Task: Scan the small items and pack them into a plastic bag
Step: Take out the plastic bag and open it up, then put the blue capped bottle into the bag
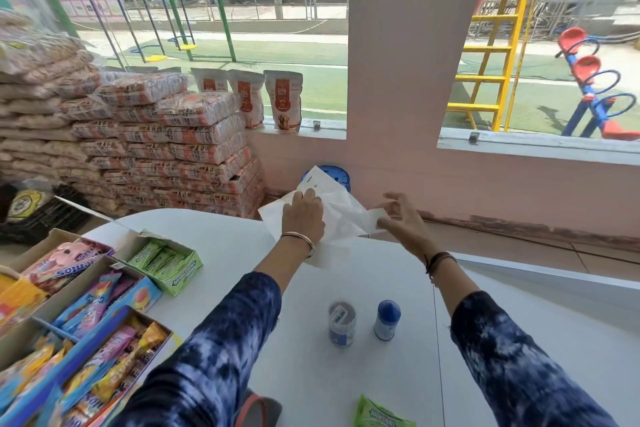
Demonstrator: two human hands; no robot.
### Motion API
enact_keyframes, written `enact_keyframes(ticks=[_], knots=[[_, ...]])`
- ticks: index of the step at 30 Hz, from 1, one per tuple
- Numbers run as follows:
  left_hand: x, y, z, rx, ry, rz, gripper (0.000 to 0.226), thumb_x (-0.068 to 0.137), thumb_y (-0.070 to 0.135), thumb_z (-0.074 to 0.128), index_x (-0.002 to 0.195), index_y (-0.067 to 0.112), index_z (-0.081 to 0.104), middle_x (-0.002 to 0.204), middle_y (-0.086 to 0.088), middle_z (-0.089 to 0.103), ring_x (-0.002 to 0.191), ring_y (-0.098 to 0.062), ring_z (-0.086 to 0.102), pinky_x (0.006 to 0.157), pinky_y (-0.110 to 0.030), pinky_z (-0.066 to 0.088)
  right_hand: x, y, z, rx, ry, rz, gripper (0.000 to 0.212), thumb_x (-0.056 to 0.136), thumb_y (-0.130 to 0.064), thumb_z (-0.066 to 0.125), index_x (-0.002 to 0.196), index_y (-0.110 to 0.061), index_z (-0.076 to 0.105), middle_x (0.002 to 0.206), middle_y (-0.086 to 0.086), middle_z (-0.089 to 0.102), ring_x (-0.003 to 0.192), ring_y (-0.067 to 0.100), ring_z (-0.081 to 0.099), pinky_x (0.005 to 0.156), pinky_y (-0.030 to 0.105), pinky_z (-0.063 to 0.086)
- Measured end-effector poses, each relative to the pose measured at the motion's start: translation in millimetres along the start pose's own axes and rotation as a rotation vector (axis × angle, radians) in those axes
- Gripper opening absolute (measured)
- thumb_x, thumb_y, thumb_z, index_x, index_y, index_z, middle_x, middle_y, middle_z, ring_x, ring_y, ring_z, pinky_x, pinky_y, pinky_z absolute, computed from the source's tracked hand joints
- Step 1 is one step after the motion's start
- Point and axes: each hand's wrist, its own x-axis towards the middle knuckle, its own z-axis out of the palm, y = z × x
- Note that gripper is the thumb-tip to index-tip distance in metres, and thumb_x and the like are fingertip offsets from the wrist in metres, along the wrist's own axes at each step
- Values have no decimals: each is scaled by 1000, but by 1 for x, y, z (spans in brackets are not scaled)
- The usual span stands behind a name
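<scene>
While two small bottles [363, 322] stand on the table [519, 340], the left hand [303, 215] and right hand [401, 218] each pinch the white bag [341, 218]; both hold it above the far edge.

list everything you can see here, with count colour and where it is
plastic bag: 1, white, held over the far edge of the table
small bottles: 2, one with a grey lid, one with a blue cap, standing on the table between the arms
gum pack: 1, green, near edge of the table
gum box: 1, green, open, table left
candy display boxes: several, multicoloured, table far left
table: 1, white
stacked bags: many, orange and white, on the floor at left
dog food pouches: 3, white and orange, on the window sill
round container: 1, blue, behind the bag
hands: left on the bag, right pinching its edge; blue tie-dye sleeves
</scene>
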Motion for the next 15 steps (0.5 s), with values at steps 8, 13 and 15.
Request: enact_keyframes(ticks=[8,13,15], knots=[[-7,1,-3,211,-160,88,65,82,9,58,140,25,33,145,-6,23,128,-28,31,93,-42,43,13,-19,25,-540,10,58,18,82,-31,60,85,-13,61,95,11,71,85,32,65,67,31,45],[-10,-11,-5,176,-330,33,63,82,6,60,138,25,39,146,-2,23,118,-31,50,85,-39,47,11,-16,5,-515,241,94,25,80,-9,51,104,-8,59,102,18,67,92,37,61,68,34,42],[-10,-3,-5,160,-349,62,73,79,9,63,142,23,29,145,0,24,110,-31,59,78,-36,47,6,-13,6,-579,197,62,43,80,-24,59,119,-13,46,119,15,56,105,34,55,84,40,39]])
